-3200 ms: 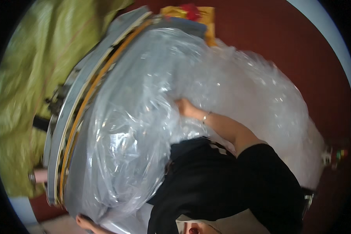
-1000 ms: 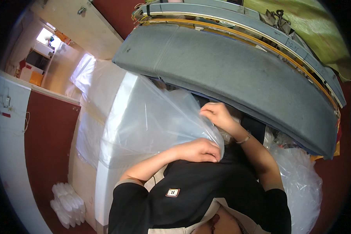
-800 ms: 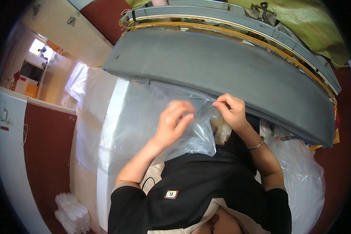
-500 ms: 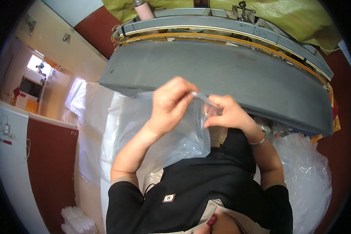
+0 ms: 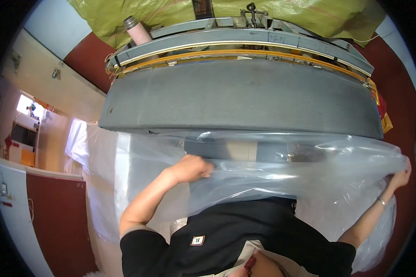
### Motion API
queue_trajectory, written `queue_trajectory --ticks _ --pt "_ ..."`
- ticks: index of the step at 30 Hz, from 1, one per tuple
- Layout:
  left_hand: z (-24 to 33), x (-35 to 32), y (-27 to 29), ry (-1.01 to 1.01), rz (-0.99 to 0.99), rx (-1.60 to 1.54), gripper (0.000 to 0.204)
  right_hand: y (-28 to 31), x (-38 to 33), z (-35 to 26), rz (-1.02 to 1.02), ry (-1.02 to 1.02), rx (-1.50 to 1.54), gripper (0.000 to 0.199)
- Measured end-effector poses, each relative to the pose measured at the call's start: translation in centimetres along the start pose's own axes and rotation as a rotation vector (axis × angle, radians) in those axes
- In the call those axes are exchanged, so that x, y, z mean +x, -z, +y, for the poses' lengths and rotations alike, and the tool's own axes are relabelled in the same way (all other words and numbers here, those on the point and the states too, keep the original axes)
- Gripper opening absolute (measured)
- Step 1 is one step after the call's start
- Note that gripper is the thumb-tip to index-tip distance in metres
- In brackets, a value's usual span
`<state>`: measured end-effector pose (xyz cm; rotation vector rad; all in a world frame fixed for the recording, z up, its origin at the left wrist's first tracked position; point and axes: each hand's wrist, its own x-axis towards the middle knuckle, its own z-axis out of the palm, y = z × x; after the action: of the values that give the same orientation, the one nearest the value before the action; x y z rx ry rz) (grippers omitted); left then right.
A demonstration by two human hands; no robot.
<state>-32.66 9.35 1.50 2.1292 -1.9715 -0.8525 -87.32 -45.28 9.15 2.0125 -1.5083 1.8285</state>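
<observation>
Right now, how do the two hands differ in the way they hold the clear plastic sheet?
The left hand grips the clear plastic sheet near the body, arm bent. The right hand is stretched far out to the side and holds the sheet's edge; it wears a bracelet, the left none. Both are closed on the same sheet.

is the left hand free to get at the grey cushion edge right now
Probably not at once. The left hand grips the clear plastic sheet, stretched across to the right hand. The grey cushion sits just beyond with nothing between, so letting go would likely free the way.
</observation>
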Motion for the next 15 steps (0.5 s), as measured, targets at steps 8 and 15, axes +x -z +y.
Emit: queue_trajectory --ticks 8,15 --pt "-25.1 -23.0 3.2 0.9 0.6 -0.088 0.025 -7.2 -5.0 -2.5 -0.521 0.291 -0.207 0.026" --pt "-21.3 -22.8 16.9 0.863 1.322 0.704 0.02 -9.4 -9.9 -5.6 -0.991 -0.261 0.284 0.007"
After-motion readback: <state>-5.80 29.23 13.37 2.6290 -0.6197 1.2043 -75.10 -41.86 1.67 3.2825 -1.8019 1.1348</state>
